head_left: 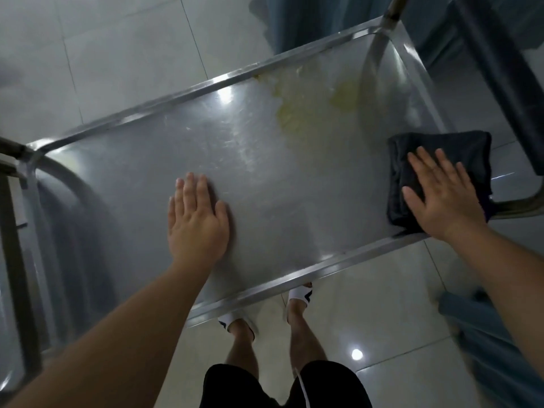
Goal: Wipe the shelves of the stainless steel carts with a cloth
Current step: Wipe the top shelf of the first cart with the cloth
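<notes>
Top shelf (182, 160) of the stainless steel cart (265, 293) seen from above, long axis running left to right. Left hand (195, 223) lies flat on bare metal left of centre, fingers straight and together, holding nothing. Right hand (438, 191) lies flat, fingers spread, pressing on a folded dark cloth (459, 148) at the shelf's right end, near corner; cloth overhangs the right rim slightly. Yellowish stain (294, 116) on the shelf toward the far edge, right of centre, well apart from both hands. Cart uprights at the far right corner (394, 10) and the left end (13, 148). Pale tiled floor (103, 54) around. Teal fabric (294, 22) beyond the far edge. Person's feet in white slippers (300, 294) just under the near rim.
</notes>
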Demonstrator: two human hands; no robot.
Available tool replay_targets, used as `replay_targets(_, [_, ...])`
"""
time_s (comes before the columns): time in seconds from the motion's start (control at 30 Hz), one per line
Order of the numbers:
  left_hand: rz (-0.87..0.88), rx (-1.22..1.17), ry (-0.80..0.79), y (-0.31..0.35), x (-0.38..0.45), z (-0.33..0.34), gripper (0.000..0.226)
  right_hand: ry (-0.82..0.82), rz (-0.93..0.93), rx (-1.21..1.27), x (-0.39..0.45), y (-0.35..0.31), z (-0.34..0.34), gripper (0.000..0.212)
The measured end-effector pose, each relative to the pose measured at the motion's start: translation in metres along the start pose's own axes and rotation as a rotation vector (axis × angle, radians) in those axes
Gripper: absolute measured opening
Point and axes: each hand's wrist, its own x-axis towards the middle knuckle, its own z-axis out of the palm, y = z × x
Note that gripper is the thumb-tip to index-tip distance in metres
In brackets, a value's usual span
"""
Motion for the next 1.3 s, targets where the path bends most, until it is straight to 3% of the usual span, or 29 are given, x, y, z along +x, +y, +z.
replay_targets(0.23, [-0.108,-0.030,0.114,-0.017,0.001,0.031,0.072,0.082,0.226,0.062,0.000,-0.049,0.011,0.072])
replay_targets(0.3, [-0.112,-0.030,0.132,-0.019,0.003,0.036,0.071,0.111,0.184,0.061,-0.006,-0.090,0.018,0.072])
replay_targets(0.4, [-0.118,-0.029,0.135,-0.018,0.005,0.039,0.071,0.109,-0.037,0.051,-0.011,-0.165,0.033,0.073])
replay_targets(0.5, [-0.110,-0.026,0.134,-0.018,0.003,0.037,0.071,0.060,-0.400,0.030,-0.007,-0.223,0.043,0.072])
replay_targets(0.6, [-0.105,-0.014,0.118,-0.020,0.004,0.037,0.071,-0.026,-0.779,-0.060,0.019,-0.223,0.036,0.071])
replay_targets(0.67, [-0.101,-0.017,0.117,-0.021,0.003,0.037,0.071,-0.053,-0.892,-0.094,0.046,-0.195,0.024,0.071])
replay_targets(0.77, [-0.097,-0.020,0.126,-0.020,0.002,0.036,0.072,-0.032,-0.711,-0.096,0.096,-0.128,0.002,0.074])
replay_targets(0.9, [-0.104,-0.018,0.140,-0.018,0.002,0.036,0.073,0.064,-0.155,-0.059,0.136,-0.040,-0.025,0.073])
replay_targets(1.0, [-0.111,-0.011,0.138,-0.017,0.002,0.036,0.074,0.093,0.119,-0.008,0.137,-0.058,-0.020,0.071])
replay_targets(1.1, [-0.114,0.001,0.124,-0.017,0.002,0.035,0.074,0.150,0.348,0.100,0.125,-0.134,-0.007,0.074])
replay_targets(1.2, [-0.118,0.001,0.126,-0.016,0.002,0.035,0.075,0.162,0.243,0.138,0.102,-0.225,0.007,0.074])
replay_targets(1.3, [-0.123,0.002,0.131,-0.015,0.002,0.034,0.075,0.068,-0.171,0.090,0.083,-0.296,0.020,0.074])
